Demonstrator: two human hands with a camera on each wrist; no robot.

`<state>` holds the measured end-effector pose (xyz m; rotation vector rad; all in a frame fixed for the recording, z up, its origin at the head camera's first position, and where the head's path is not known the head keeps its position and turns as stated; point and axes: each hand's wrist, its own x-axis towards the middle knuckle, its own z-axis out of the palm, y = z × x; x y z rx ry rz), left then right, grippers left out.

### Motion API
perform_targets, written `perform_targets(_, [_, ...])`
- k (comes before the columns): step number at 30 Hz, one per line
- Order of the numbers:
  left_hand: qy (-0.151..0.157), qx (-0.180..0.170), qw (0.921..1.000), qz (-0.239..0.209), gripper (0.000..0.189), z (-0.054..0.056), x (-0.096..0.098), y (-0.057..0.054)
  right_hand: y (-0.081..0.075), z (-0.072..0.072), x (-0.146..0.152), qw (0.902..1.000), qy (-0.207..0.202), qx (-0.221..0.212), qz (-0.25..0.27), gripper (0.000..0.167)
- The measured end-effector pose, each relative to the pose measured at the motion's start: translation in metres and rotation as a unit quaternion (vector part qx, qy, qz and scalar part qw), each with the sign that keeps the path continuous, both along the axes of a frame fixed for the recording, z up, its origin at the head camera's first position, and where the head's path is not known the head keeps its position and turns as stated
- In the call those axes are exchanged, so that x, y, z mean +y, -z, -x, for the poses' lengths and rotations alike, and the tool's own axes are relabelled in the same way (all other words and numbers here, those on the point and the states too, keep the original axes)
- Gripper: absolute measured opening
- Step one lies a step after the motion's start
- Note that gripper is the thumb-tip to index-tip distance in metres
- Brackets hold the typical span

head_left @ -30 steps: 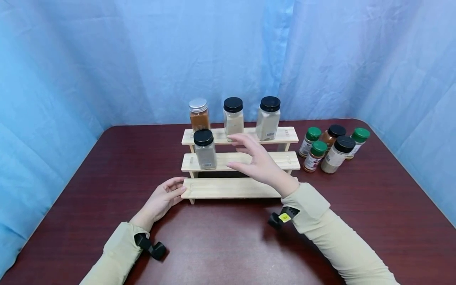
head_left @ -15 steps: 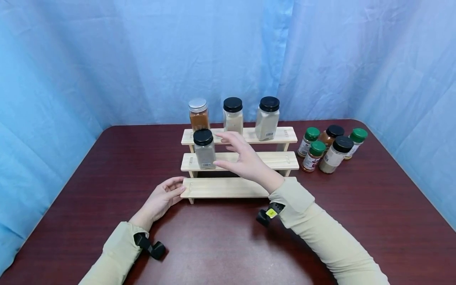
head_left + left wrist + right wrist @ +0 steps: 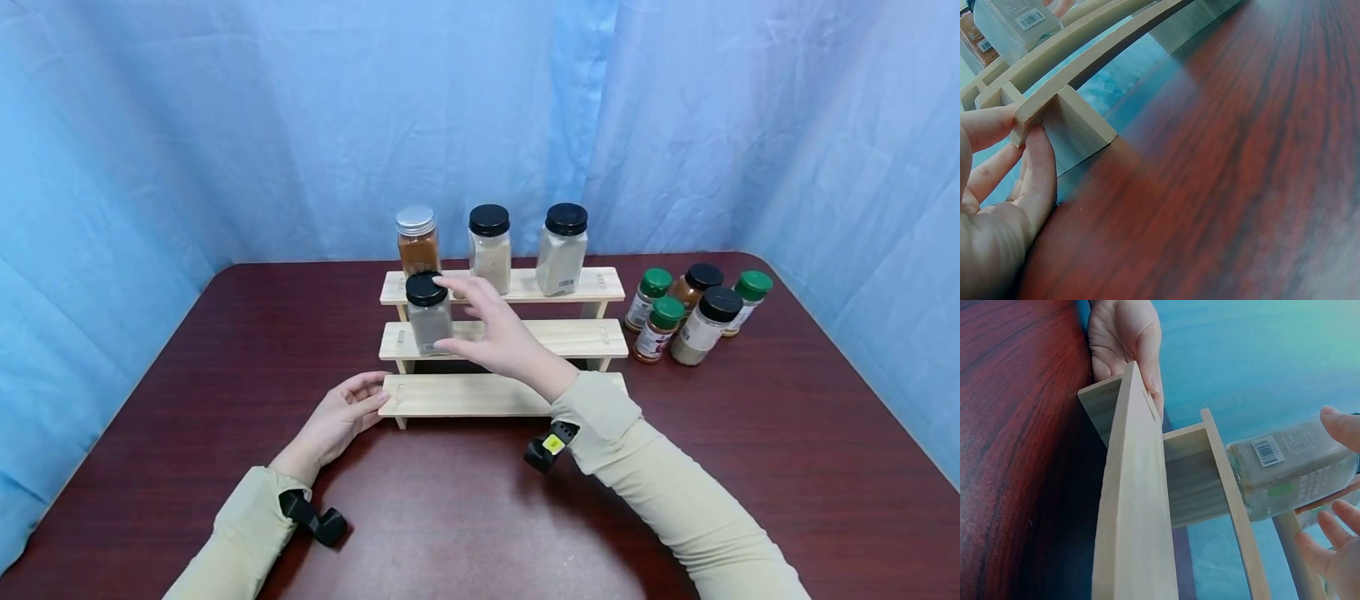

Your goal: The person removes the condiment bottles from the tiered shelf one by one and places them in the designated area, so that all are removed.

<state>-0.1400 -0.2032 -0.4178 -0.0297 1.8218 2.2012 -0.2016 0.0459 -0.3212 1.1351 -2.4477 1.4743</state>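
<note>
Right hand (image 3: 495, 333): grip spread, brought nearer.
Black-lidded square jar (image 3: 430, 323): set on middle shelf (image 3: 581, 337) at that grip's nine o'clock, seemingly within grasp now.
Left hand (image 3: 337, 423): bottom shelf (image 3: 465, 396) pinched at nine-o'clock end.

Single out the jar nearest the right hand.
It's the black-lidded jar at the left end of the middle shelf, beside the right hand; no other jar stands on that shelf.

High forward-down head view, two close wrist views from opposite sides, wooden rack (image 3: 472, 396) in all three
</note>
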Motion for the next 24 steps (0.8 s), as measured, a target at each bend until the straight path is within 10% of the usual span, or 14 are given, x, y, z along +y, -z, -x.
perform_targets(24, [0.0, -0.006, 0.9999, -0.01, 0.026, -0.001, 0.001, -0.001, 0.02, -0.001, -0.015, 0.9995, 0.022, 0.021, 0.007, 0.077])
